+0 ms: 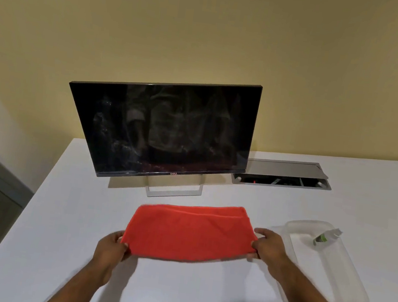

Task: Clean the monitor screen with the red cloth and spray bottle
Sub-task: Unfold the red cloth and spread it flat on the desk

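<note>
A folded red cloth (190, 230) lies stretched out on the white table in front of the monitor. My left hand (110, 247) pinches its near left corner, and my right hand (267, 246) pinches its near right corner. The dark monitor screen (162, 131) stands behind the cloth on a silver stand, with smudges and speckles across its glass. A small spray bottle (325, 237) with a green label lies on its side in a clear plastic tray (342, 283) to the right, apart from both hands.
The white table (54, 245) ends at its left and near edges. An open grey cable hatch (283, 174) sits in the tabletop right of the monitor. A yellow wall rises behind. Something grey shows at the bottom edge of the view.
</note>
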Available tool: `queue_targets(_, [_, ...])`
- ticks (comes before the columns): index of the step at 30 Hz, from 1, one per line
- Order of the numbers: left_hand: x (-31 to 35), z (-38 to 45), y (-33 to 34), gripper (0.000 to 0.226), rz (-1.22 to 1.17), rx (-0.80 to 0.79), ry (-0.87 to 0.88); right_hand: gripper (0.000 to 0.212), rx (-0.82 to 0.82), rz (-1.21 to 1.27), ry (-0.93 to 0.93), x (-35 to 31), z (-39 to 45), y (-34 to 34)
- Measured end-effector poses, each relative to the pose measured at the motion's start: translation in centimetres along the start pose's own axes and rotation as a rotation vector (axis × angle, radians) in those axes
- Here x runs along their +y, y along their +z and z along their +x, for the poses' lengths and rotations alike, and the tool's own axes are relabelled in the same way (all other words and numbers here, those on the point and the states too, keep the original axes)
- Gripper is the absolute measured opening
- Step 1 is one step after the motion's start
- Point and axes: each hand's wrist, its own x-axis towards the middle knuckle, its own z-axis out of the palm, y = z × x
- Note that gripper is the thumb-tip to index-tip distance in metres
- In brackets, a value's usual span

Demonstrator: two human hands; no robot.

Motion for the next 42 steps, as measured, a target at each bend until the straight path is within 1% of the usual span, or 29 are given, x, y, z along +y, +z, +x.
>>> queue_targets(2, [-2.6,-0.1,0.0,0.033,0.05,0.029,-0.047,0.05,-0.007,-0.046,0.045,2.0,0.0,0.5])
queue_targets(4, [-4.2,-0.4,0.0,0.033,0.107,0.036,-0.044,0.051,-0.001,-0.141,0.041,3.6,-0.1,0.5])
queue_targets(8, [-4.9,-0.4,-0.5,0.036,0.227,0.053,-0.014,0.047,-0.022,-0.359,-0.014,6.1,-0.5,0.0])
queue_targets(12, [-5.3,-0.7,-0.8,0.039,0.392,0.051,0.038,0.04,0.013,-0.57,-0.076,7.5,-1.0,0.0])
queue_targets(14, [-5.4,-1.0,-0.9,0.05,0.506,0.059,0.084,0.039,0.005,-0.658,-0.098,7.7,-1.1,-0.1])
queue_targets(16, [-5.3,-0.9,-0.8,0.069,0.597,0.068,0.127,0.037,0.004,-0.71,-0.123,7.3,-1.2,-0.1])
queue_targets(18, [-4.9,-0.6,-0.7,0.076,0.657,0.074,0.17,0.035,0.019,-0.743,-0.154,6.6,-0.9,-0.1])
queue_targets(20, [-4.0,-0.4,-0.4,0.071,0.727,0.082,0.227,0.036,0.036,-0.765,-0.174,5.6,-0.5,0.2])
queue_targets(23, [-2.2,0.0,0.5,0.056,0.786,0.06,0.344,0.037,0.047,-0.786,-0.244,4.1,0.2,0.7])
queue_targets(27, [0.4,0.9,2.2,0.041,0.851,-0.028,0.497,0.039,-0.036,-0.828,-0.417,2.4,1.4,1.6])
queue_targets(29, [1.4,1.5,3.0,0.037,0.887,-0.07,0.544,0.041,-0.073,-0.851,-0.481,1.5,2.1,2.0])
queue_targets(32, [2.2,2.7,3.8,0.039,0.959,-0.117,0.558,0.048,-0.131,-0.877,-0.473,0.6,3.1,2.4])
queue_targets(36, [2.0,4.3,4.8,0.055,1.128,-0.184,0.505,0.058,-0.212,-1.012,-0.35,0.3,4.3,2.6])
queue_targets(39, [1.9,5.3,5.3,0.055,1.216,-0.203,0.458,0.055,-0.165,-1.203,-0.367,0.4,5.2,2.8])
queue_targets(42, [2.1,6.3,5.4,0.047,1.235,-0.16,0.443,0.041,-0.07,-1.264,-0.369,0.5,6.1,2.6])
